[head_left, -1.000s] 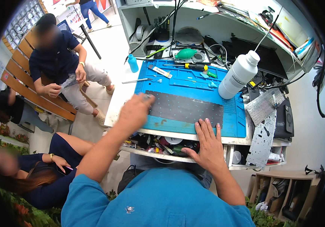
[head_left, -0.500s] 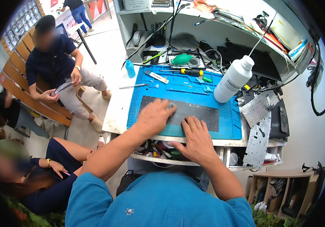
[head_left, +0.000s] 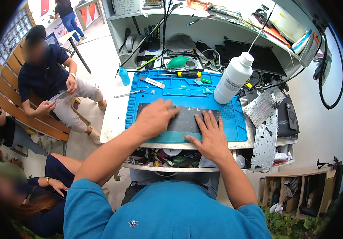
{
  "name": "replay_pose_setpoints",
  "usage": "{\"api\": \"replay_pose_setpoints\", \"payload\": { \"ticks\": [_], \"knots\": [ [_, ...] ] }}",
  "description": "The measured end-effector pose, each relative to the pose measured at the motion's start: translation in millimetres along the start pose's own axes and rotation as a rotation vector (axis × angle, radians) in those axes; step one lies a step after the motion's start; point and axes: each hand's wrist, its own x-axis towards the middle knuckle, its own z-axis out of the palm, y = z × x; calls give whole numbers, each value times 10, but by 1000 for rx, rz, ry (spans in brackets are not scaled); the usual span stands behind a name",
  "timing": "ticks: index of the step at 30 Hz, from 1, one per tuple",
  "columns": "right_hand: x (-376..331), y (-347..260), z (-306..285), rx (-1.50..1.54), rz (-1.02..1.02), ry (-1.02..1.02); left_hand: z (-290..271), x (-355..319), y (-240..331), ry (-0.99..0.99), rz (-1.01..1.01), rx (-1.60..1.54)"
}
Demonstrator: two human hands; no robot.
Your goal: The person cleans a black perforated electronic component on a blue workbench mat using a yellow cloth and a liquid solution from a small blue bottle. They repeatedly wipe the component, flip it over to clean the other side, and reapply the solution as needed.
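A thin dark rectangular panel (head_left: 183,123), resembling the back of a laptop keyboard, lies on a blue work mat (head_left: 235,133). My left hand (head_left: 155,117) is over the panel's left part, its fingers curled together. Something small and greyish shows at the fingertips, too little of it to name. Flat on the panel's right part rests my right hand (head_left: 211,135), fingers spread and thumb out toward the mat's near edge. Both hands hide parts of the panel. A large white bottle (head_left: 229,81) with a thin tube stands on the mat beyond my right hand.
A yellow-black screwdriver (head_left: 189,74) and a small blue bottle (head_left: 124,75) are farther back. Perforated metal plates (head_left: 265,137) lean at the right. Below the tabletop, an open drawer (head_left: 171,169) holds clutter. Two people sit at the left, one near my left elbow.
The whole view has shifted slightly. My right hand has slid to the right and farther onto the panel, its thumb now over the mat. My left hand stays at about the same spot.
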Motion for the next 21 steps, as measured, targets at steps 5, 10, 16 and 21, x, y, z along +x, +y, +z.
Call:
{"api": "replay_pose_setpoints", "payload": {
  "ticks": [5, 10, 16, 21],
  "knots": [
    [63, 18, -24, -15, 43, -1, -209, 80, -172, -42, -176, 98],
    [111, -34, -20, 78, 17, 86, -136, -43, -197, 41, -189, -157],
    [479, -460, -214, 1102, 96, 120, -319, 33, -82, 276, -404, -1485],
    [840, -690, -102, 1543, 103, -16, -147, -107, -119, 232, -366, -2007]
  ]
}}
